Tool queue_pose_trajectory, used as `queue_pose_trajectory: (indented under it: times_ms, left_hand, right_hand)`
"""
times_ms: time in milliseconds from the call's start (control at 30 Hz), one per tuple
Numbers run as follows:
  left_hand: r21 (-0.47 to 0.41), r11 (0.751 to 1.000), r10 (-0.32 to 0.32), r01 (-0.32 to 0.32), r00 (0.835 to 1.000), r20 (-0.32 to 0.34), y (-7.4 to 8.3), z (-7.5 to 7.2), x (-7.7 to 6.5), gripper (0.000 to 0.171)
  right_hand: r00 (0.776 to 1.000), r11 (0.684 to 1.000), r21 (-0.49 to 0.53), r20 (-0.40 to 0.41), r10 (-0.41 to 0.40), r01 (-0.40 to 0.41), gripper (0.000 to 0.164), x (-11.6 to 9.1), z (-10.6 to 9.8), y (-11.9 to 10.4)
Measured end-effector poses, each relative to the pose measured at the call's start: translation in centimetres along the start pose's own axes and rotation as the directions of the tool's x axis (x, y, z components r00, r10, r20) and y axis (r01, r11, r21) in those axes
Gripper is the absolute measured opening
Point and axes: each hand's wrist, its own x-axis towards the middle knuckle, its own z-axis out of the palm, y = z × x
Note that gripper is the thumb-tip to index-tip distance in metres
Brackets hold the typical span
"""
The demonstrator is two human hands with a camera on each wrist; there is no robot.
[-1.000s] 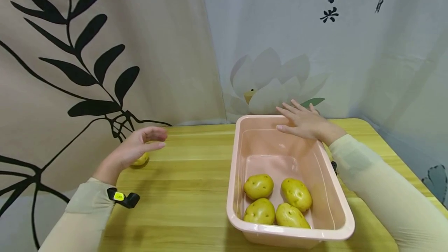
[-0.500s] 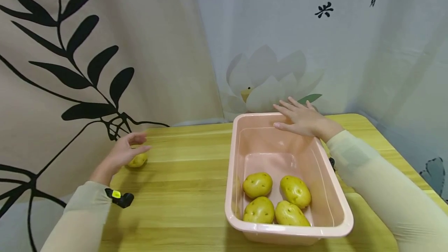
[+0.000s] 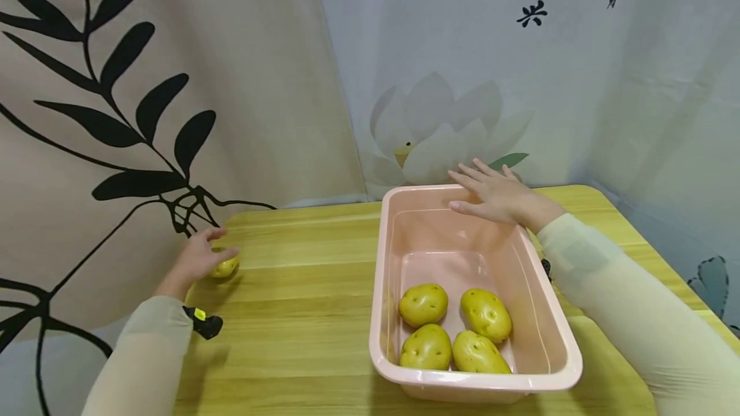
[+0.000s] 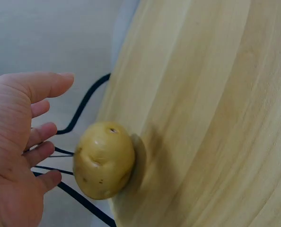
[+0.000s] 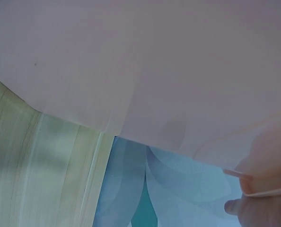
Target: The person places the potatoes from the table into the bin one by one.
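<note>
A lone yellow potato (image 4: 104, 161) lies near the table's left edge. My left hand (image 3: 199, 255) is right beside it, partly covering it in the head view. In the left wrist view the fingers (image 4: 42, 135) are loosely bent, with a gap between them and the potato. My right hand (image 3: 491, 198) rests with spread fingers over the far right corner of a pink plastic tub (image 3: 378, 294). Several potatoes (image 3: 424, 346) sit together in the tub's near half. The right wrist view shows mostly the tub's outer wall (image 5: 131, 61).
The wooden table (image 3: 300, 313) carries the tub on its right side. Behind it hangs a pale curtain (image 3: 266, 82) printed with dark leaves, a lotus and black characters. A dark wrist strap with a small camera (image 3: 205, 324) sits on the left sleeve.
My left hand has moved left and slightly down, to beside the lone potato. The right hand stays at the tub's far corner. The head view has shifted slightly.
</note>
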Motion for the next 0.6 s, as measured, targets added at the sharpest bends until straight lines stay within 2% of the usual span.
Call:
queue_pose_trajectory:
  times_ms: [233,467,600]
  left_hand:
    - [0.077,0.997,-0.004,0.004,1.000,-0.004,-0.8,0.6,0.5,0.071]
    - [0.145,0.989,0.026,-0.020,0.999,-0.037,-1.7,1.2,1.0,0.065]
    - [0.151,0.988,0.027,-0.021,0.999,-0.037,-2.3,1.6,1.3,0.066]
  right_hand:
    - [1.000,1.000,0.003,-0.005,0.000,0.000,0.083,0.0,0.0,-0.1]
    - [1.000,1.000,0.000,-0.007,0.005,-0.005,0.082,0.0,0.0,0.0]
    - [1.000,1.000,0.003,-0.001,0.007,-0.007,0.082,0.0,0.0,0.0]
